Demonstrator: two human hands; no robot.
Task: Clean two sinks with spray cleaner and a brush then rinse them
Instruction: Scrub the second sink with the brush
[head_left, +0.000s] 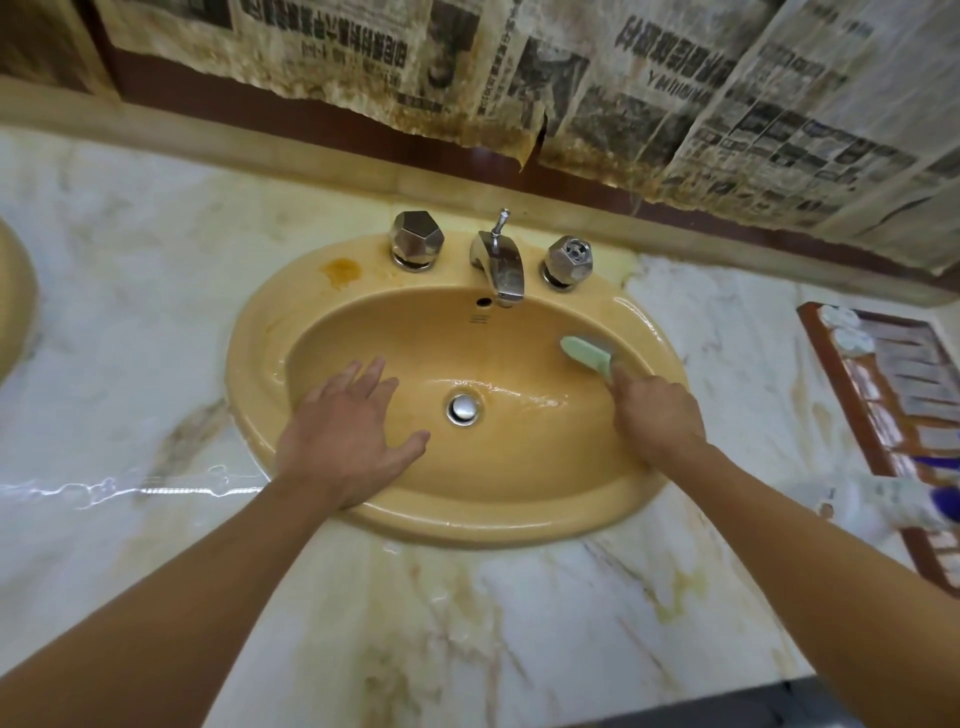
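Head view: the pale green brush (584, 354) lies in the glossy, oval, yellow-ochre sink (249, 364), against the basin's right wall. Its long axis runs from the near right to the far left, with the head pointing toward the faucet (498, 265). The right hand (657, 415) grips the brush's handle, forearm reaching in from the lower right. The left hand (348, 426) is spread flat with straight fingers over the basin's near-left wall, left of the chrome drain (462, 409). The desk (130, 260) is veined marble.
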